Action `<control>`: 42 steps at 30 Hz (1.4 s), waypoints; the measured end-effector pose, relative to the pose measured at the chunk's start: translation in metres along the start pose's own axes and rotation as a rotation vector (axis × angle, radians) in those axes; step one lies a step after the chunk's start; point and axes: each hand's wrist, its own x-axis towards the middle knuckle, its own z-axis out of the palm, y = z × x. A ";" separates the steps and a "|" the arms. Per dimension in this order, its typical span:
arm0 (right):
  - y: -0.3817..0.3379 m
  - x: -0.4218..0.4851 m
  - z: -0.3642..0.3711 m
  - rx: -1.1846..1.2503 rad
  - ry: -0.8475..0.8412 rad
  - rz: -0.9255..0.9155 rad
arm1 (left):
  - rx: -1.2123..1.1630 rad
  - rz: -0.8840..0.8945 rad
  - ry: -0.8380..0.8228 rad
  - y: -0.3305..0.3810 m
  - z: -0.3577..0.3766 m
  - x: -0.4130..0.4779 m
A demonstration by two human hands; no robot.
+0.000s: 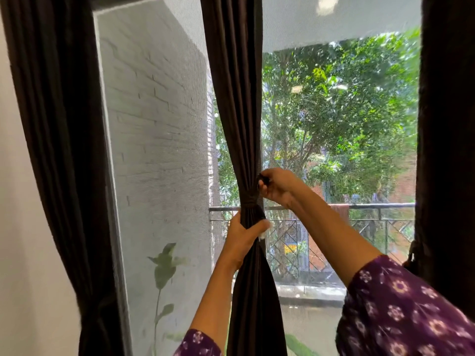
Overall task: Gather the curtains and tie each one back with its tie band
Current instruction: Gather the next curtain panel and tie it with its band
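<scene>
A dark brown middle curtain (235,104) hangs in front of the window, gathered into a narrow waist. A matching dark tie band (253,205) wraps around that waist. My left hand (244,236) grips the bunched curtain just below the band. My right hand (276,187) is a little above and to the right, pinching the dark end of the tie band at the curtain's right edge. A second dark curtain (59,150) hangs at the left, cinched low down. A third dark curtain (446,150) hangs at the right edge.
Behind the curtains is a mesh-screened window (159,140) looking onto a white brick wall, trees and a balcony railing (372,206). A plain white room wall (23,227) borders the left. A leafy plant (164,268) stands outside at lower left.
</scene>
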 end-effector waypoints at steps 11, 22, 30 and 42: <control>-0.024 -0.003 0.023 -0.268 0.190 -0.285 | 0.121 -0.006 -0.055 -0.012 -0.001 0.011; 0.024 -0.020 -0.008 -0.303 -0.028 -0.245 | 0.023 -0.065 -0.102 -0.016 -0.008 0.009; 0.091 -0.025 -0.031 -0.507 0.043 -0.567 | -0.234 -0.027 -0.081 -0.013 -0.002 0.005; 0.093 -0.018 -0.035 -0.567 0.004 -0.362 | -0.164 -0.163 -0.059 -0.019 -0.012 0.008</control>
